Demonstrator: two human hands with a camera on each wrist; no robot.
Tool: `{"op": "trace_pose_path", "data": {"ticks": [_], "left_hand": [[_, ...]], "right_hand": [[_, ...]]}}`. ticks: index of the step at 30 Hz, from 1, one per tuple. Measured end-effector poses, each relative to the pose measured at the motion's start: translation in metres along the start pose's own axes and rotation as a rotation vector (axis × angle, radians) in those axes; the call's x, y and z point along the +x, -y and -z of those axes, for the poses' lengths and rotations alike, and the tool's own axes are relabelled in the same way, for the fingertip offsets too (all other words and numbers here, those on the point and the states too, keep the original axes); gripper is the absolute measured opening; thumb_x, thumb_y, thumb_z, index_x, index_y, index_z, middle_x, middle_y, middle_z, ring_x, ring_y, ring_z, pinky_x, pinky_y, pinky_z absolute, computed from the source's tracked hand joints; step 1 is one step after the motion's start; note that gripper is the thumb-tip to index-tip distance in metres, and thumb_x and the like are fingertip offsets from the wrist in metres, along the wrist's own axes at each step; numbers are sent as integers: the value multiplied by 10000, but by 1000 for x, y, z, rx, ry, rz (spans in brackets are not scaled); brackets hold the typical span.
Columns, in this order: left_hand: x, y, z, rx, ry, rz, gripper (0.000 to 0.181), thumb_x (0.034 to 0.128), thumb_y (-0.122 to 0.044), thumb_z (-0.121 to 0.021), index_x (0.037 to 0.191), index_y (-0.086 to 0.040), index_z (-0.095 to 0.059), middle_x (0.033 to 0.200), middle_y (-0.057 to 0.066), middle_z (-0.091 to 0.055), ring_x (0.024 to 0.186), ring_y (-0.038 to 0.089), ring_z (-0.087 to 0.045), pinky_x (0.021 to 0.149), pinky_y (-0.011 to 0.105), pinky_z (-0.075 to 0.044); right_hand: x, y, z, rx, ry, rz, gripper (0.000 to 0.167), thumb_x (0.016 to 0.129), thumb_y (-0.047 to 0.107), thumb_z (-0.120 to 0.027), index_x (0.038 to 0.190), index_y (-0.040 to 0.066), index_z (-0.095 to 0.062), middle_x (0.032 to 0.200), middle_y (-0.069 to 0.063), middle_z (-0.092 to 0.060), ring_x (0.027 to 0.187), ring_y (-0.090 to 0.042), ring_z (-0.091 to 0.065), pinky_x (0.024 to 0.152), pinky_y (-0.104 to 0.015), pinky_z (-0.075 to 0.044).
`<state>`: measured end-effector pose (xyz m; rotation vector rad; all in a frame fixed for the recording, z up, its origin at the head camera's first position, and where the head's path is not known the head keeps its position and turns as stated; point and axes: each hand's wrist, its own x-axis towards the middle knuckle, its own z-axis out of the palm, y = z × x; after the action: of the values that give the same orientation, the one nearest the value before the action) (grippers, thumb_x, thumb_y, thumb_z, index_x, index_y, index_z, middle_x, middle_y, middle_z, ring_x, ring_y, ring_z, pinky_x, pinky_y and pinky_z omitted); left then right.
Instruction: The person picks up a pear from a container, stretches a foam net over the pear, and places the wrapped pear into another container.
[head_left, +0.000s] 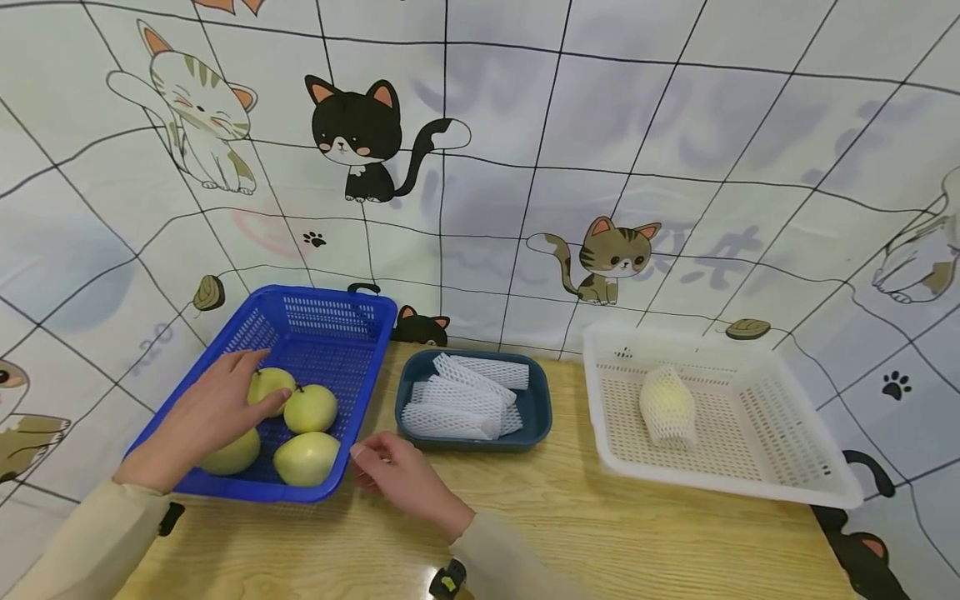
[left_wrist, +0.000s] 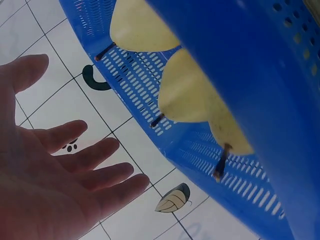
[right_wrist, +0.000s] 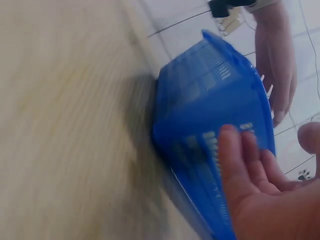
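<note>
The head view showed the left hand (head_left: 213, 408), spread and holding nothing, over pears (head_left: 310, 408) in a blue basket (head_left: 333, 342), faint unreadable writing (head_left: 738, 242) beyond both hands; the left wrist view, pears beside that hand; the right wrist view, the relaxed, empty right hand (right_wrist: 270, 195) beside the basket.

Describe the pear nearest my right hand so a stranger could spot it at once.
On the wooden table, go to the blue basket, left of the teal tray of white foam sleeves. Inside, the pear lies in the near right corner, beside your right hand. What sets it apart: the other three visible pears sit behind it or to its left.
</note>
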<state>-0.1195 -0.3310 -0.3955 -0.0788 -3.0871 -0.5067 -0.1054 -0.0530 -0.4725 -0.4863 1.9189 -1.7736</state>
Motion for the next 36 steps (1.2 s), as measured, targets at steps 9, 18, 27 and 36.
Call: {"op": "trace_pose_path", "data": {"ticks": [9, 18, 27, 36], "left_hand": [[6, -5, -10, -54, -9, -11, 818, 1023, -462, -605, 1512, 139, -346, 1476, 429, -347, 1322, 621, -361, 1036, 750, -339], [1, -21, -19, -87, -70, -22, 740, 1007, -385, -649, 1481, 129, -406, 1473, 396, -389, 1325, 600, -387, 1058, 733, -340], [1, -25, -27, -118, -44, -28, 762, 1015, -440, -629, 1495, 108, -405, 1491, 374, -396, 1353, 571, -387, 1067, 719, -349], [29, -22, -25, -83, 67, -191, 892, 894, -413, -808, 1519, 70, -393, 1542, 357, -345, 1414, 596, -294, 1084, 721, -340]], "right_hand": [[21, -3, -26, 438, -105, -144, 182, 1000, 109, -663, 1122, 8, -573, 884, -83, -697, 680, -130, -682, 665, -306, -623], [18, -6, -17, 469, -106, -136, 120, 993, 55, -652, 1073, 0, -581, 863, -86, -669, 671, -125, -665, 650, -287, -617], [13, -11, -7, 463, -100, -125, 150, 994, 65, -647, 1100, 1, -561, 877, -85, -680, 683, -121, -674, 657, -277, -616], [13, -10, -7, 458, -79, -124, 143, 1000, 76, -647, 1095, 19, -557, 885, -84, -691, 700, -126, -686, 675, -292, -621]]}}
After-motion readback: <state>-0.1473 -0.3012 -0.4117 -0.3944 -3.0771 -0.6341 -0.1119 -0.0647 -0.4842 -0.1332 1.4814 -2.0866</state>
